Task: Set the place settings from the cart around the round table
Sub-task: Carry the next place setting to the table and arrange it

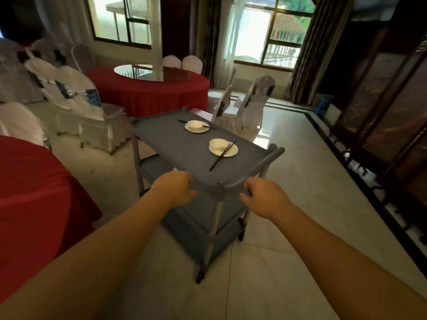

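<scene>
Shiny pale floor fills this dining room, with big windows at the back and white chairs standing about. I see a grey cart in front of me. My left hand is at the near edge of the cart's top shelf, fingers bent over the rim, but I cannot tell if it really grips. My right hand is by the cart's handle at the near corner, fingers curled toward it; I cannot tell if it holds the bar. My two hands are apart.

On the cart top sit two place settings. The near plate has a bowl on it and black chopsticks leaning across. The far plate also has a bowl and chopsticks. They are well apart from my hands.

Beyond the cart stands a round worktop with a red cloth and a glass turntable. Another red worktop is close on my left.
</scene>
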`<control>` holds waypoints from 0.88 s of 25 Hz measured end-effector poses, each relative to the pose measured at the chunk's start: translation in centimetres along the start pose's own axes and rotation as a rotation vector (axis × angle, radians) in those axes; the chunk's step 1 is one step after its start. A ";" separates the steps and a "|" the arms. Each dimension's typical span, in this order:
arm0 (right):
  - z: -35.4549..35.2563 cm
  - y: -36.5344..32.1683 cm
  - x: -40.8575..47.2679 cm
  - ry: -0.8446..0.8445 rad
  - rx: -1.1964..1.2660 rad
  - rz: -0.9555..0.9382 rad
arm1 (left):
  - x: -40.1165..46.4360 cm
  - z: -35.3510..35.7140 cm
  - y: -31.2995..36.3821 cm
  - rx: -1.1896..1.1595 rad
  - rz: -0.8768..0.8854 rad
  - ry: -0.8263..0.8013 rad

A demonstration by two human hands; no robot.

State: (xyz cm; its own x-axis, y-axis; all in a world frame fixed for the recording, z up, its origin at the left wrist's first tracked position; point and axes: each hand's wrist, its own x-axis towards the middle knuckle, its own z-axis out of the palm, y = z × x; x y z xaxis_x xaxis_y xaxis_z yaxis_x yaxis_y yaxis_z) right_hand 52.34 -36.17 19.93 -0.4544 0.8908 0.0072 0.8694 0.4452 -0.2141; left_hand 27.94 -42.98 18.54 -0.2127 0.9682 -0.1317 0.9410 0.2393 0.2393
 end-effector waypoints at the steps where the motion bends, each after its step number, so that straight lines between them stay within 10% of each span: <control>1: -0.6 1.6 2.9 -0.009 0.010 -0.001 | 2.8 -0.3 1.1 -0.018 -0.021 -0.008; 14: 7.1 12.3 39.4 -0.198 0.269 0.189 | 40.7 5.9 1.6 -0.232 -0.164 -0.137; 22: 15.7 10.7 48.6 -0.568 0.921 0.710 | 48.0 12.1 -0.1 -0.311 -0.248 -0.370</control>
State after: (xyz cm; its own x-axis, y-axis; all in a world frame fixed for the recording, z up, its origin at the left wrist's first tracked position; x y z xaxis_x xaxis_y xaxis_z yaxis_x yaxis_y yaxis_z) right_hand 36.51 10.43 2.67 -0.1670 0.6409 -0.7492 0.6031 -0.5347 -0.5919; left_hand 20.81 2.63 0.56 -0.2591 0.8027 -0.5372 0.7400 0.5223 0.4237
